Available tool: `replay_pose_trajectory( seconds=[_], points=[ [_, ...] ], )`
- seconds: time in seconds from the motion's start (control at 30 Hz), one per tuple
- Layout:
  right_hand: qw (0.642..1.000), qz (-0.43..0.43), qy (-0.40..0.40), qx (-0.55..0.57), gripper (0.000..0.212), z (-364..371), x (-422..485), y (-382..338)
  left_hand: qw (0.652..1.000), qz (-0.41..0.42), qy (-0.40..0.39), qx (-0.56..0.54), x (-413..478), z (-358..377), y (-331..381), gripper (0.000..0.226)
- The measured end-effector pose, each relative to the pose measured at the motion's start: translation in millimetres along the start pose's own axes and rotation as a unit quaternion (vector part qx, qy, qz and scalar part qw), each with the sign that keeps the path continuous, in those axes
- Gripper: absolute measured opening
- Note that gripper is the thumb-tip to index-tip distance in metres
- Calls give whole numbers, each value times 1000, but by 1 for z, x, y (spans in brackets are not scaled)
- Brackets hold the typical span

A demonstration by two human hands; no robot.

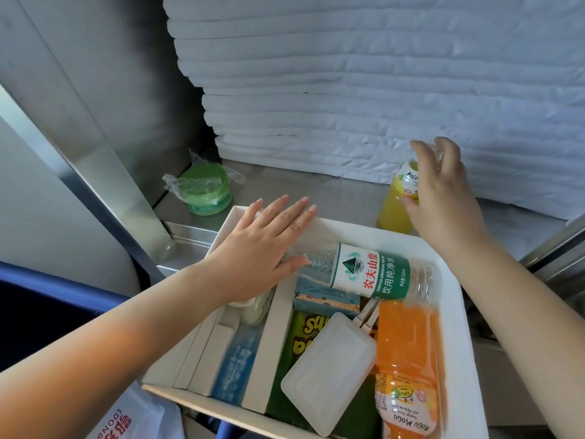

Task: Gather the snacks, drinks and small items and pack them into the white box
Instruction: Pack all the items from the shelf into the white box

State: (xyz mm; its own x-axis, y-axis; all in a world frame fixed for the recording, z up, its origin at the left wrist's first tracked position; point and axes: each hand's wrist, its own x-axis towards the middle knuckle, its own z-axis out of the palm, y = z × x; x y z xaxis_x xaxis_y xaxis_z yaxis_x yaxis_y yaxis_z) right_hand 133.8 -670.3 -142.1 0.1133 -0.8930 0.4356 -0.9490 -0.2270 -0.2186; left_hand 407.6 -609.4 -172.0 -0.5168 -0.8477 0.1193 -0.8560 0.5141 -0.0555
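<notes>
White box (449, 312) mostly full w/ water bottle (370, 270), orange drink (408, 350) etc.; our R hand (443, 191) curls round the yellow drink (395, 207), L hand (262, 245) fingers straight, green jar (205, 191) left.

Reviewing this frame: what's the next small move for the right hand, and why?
Probably lift the yellow bottle off the shelf and bring it over the white box. The right hand curls round the bottle's top, and the bottle stands upright outside the box, just behind its far rim. The left hand lies open over the water bottle inside.
</notes>
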Motion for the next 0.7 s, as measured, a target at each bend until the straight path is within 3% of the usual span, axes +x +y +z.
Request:
replay_pose_trajectory(
  seconds=[0.33, 0.53, 0.7],
  points=[
    [997, -3, 22, 75, 76, -4, -2, -2, 1000, -2, -4, -10, -1, -3, 0, 70],
    [978, 5, 72, 194, 82, -32, -3, -13, 1000, -4, -14, -20, 1, -7, 2, 71],
    [956, -34, 97, 274, 88, -63, -10, -39, 986, -17, 46, -159, 3, -26, 14, 70]
  ],
)
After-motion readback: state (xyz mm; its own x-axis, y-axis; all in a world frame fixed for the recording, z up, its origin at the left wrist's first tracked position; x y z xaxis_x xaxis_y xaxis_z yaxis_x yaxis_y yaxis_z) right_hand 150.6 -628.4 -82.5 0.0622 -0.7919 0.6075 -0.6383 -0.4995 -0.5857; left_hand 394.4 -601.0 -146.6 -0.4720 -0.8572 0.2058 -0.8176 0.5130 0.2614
